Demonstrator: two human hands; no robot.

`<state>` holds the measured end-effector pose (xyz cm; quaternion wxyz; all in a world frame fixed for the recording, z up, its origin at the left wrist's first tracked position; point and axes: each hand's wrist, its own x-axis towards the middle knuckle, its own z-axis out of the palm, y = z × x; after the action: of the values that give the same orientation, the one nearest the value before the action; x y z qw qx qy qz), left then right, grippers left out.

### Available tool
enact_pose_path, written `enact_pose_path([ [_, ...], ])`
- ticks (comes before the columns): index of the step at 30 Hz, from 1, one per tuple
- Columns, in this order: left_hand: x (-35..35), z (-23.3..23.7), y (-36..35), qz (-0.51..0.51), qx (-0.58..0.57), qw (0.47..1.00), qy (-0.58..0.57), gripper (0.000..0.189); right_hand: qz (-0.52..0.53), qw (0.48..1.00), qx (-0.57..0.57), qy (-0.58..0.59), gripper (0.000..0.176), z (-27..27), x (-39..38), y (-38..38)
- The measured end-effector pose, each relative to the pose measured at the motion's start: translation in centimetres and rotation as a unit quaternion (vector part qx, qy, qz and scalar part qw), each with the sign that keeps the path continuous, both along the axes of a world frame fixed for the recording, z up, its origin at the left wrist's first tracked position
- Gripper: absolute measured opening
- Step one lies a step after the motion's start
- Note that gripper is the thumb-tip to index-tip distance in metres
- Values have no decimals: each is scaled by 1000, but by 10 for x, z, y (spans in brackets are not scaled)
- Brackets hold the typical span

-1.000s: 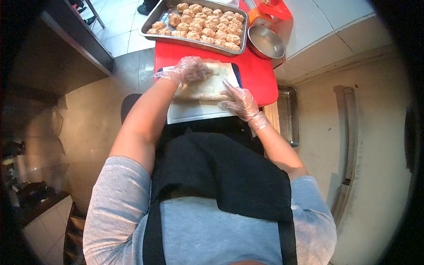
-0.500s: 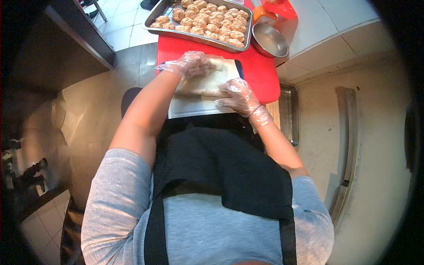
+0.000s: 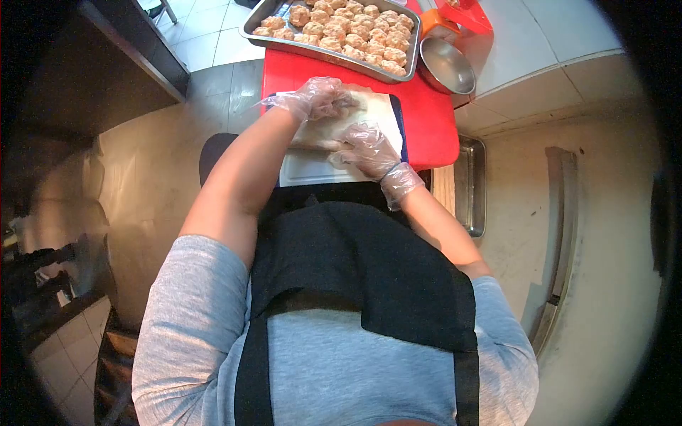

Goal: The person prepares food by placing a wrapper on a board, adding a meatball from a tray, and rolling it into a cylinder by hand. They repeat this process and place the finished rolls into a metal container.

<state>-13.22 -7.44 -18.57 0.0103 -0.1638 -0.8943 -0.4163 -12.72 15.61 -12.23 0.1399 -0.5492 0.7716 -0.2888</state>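
A thin, pale, floppy sheet, which looks like a food wrapper, lies over a white board in front of me. Its near edge runs in a fold across the board. My left hand, in a clear plastic glove, is at the sheet's far left part with the fingers curled; what lies under them is hidden. My right hand, gloved the same way, is closed at the sheet's near edge, thumb and fingers together on it. The two hands are close but apart.
Beyond the board, a metal tray holds several rows of lumpy orange-pink balls. A steel bowl stands right of it, near an orange container. All rest by a red surface. A metal pan is at the right wall.
My right hand has moved inward to the left along the sheet's near edge, closer to my left hand. My left hand stays near the far left part. The whole view has shifted slightly.
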Motion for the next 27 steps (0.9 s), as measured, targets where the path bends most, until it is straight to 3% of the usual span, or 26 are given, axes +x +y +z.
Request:
enact_pose_path([
  [2, 4, 7, 2, -5, -5, 1000, 10, 40, -1, 1000, -2, 9, 28, -4, 0, 4],
  [4, 5, 19, 3, -5, -181, 983, 42, 40, 4, 1000, -16, 18, 32, -13, -2, 6],
  [6, 0, 7, -16, -25, -103, 994, 6, 41, 28, 999, -6, 46, 28, -10, -5, 5],
  [8, 17, 32, -26, -31, -240, 967, 79, 42, 37, 994, 35, 99, 26, 7, 1, -2],
  [12, 37, 32, -40, 46, -218, 975, 19, 39, 66, 989, -45, 125, 34, -4, 17, -27],
  [15, 33, 24, -43, 67, -171, 982, -50, 39, 45, 996, -14, 81, 30, -13, 23, -33],
  [18, 41, 23, -43, 52, -206, 973, 87, 34, 38, 996, -38, 75, 24, -8, 26, -33],
  [22, 40, 30, -42, 31, -196, 980, 13, 40, 47, 992, 30, 111, 24, -3, 28, -50],
  [25, 34, 19, -45, 48, -169, 984, -11, 42, 22, 1000, -8, -3, 24, -9, 38, -59],
  [27, 28, 2, -52, 45, -126, 991, -4, 43, 68, 997, -45, 14, 24, 11, 43, -63],
])
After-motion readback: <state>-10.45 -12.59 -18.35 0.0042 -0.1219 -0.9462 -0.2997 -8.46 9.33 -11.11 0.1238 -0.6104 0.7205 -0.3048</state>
